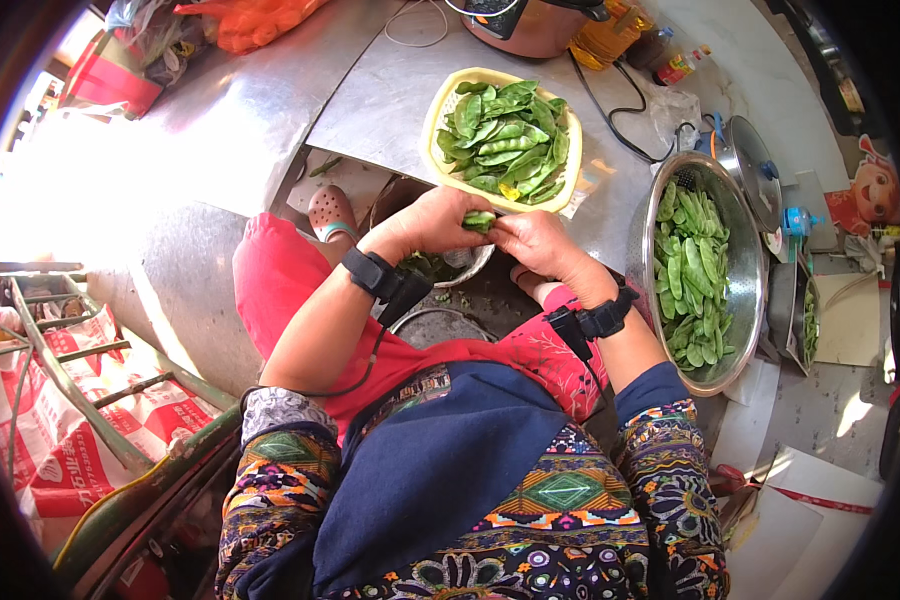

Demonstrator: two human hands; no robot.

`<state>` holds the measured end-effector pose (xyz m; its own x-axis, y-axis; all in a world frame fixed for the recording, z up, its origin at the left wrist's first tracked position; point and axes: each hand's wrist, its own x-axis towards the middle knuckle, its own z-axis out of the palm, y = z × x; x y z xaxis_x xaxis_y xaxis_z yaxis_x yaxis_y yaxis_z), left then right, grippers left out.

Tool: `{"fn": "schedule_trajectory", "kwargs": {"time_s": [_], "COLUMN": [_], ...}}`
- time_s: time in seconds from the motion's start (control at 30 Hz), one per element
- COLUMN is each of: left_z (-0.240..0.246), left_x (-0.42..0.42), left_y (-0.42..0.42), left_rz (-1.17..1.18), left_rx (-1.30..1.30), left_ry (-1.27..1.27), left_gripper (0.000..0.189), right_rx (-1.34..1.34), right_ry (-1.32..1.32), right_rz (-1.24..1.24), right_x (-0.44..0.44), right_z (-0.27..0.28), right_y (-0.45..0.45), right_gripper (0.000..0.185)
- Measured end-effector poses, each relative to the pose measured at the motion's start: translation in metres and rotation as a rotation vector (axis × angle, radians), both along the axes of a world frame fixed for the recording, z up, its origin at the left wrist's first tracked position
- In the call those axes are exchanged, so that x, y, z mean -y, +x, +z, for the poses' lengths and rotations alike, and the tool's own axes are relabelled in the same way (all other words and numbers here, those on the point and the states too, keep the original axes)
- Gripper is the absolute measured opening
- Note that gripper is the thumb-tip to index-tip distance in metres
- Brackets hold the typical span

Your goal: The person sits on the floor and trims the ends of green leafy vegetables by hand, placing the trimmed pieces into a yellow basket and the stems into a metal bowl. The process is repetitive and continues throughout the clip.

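Observation:
My left hand (444,219) is closed around a few flat green bean pods (478,221), whose ends show between its fingers. My right hand (544,241) meets it at the fingertips, pinching at the pods' end; just what it grips there is partly hidden. Just beyond both hands, a yellow plastic basket (576,142) is heaped with flat green pods (506,139). To the right stands a perforated steel colander (746,300) holding many more pods (694,277). Below my hands, a pale-rimmed container (480,266) has green scraps inside, partly covered by my left wrist.
A steel table (375,105) spans the front, with a cooker (529,34) and bottles (679,66) at the back. A lidded pan (750,169) stands behind the colander. At left is a green metal frame (67,367) over red-and-white bags. Another person's clog (332,212) shows beneath the table.

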<state>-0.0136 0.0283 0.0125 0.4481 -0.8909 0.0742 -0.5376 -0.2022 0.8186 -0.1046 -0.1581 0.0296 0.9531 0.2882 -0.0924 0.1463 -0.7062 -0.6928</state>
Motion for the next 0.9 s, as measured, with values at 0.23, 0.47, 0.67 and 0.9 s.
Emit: {"fn": "schedule_trajectory", "kwargs": {"time_s": [0.23,0.47,0.67,0.9], "left_z": [0.000,0.008,-0.008,-0.012], "left_x": [0.021,-0.006,-0.004,0.003], "left_y": [-0.018,0.021,0.020,0.016], "left_rz": [0.527,0.928,0.949,0.819], "left_rx": [-0.332,-1.028,-1.059,0.207], "left_ry": [-0.352,-0.760,-0.696,-0.304], "left_gripper": [0.019,0.015,0.015,0.021], "right_rx": [0.340,0.378,-0.159,0.169], "right_ry": [0.268,0.258,0.733,-0.043], "right_rz": [-0.427,-0.473,-0.451,-0.284], "right_x": [-0.016,-0.021,-0.018,-0.019], "right_z": [-0.008,-0.048,-0.054,-0.040], "right_y": [0.014,0.001,-0.003,0.007], "right_gripper": [0.028,0.023,0.033,0.023]}}
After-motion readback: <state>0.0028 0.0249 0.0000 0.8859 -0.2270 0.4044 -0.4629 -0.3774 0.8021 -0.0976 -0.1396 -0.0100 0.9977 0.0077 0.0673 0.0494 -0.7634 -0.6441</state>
